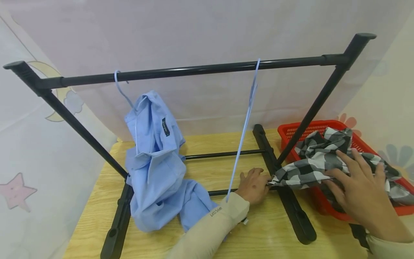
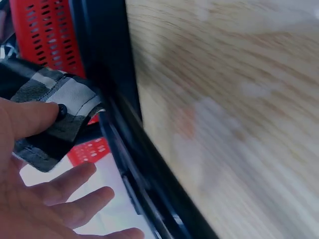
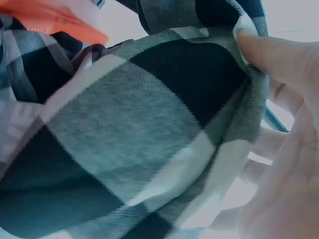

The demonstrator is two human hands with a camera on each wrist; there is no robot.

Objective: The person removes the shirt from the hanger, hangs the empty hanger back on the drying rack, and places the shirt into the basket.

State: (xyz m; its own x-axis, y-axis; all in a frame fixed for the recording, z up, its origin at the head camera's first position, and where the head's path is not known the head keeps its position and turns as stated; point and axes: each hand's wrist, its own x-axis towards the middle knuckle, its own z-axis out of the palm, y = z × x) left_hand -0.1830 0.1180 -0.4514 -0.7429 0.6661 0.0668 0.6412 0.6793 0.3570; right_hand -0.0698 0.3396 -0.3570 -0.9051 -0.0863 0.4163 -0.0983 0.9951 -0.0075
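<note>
A black, grey and white checked shirt (image 1: 315,167) lies partly in the red basket (image 1: 326,124), one sleeve stretched out to the left. At the sleeve's end my left hand (image 1: 253,185) pinches the cuff (image 2: 52,97), its thumb beside a dark button (image 2: 62,111) and the other fingers spread. My right hand (image 1: 362,190) is over the basket. In the right wrist view its thumb (image 3: 279,57) grips a fold of the checked cloth (image 3: 119,124) against fingers partly hidden behind. A light blue hanger (image 1: 243,133), seen edge-on, hangs from the rack in front of my left forearm.
The black rack's top bar (image 1: 194,71) spans the wooden table (image 1: 258,233). Toward its left end, a light blue shirt (image 1: 158,162) hangs crookedly on another blue hanger (image 1: 121,90), its lower part on the table. The rack's right foot (image 1: 295,216) stands between my hands.
</note>
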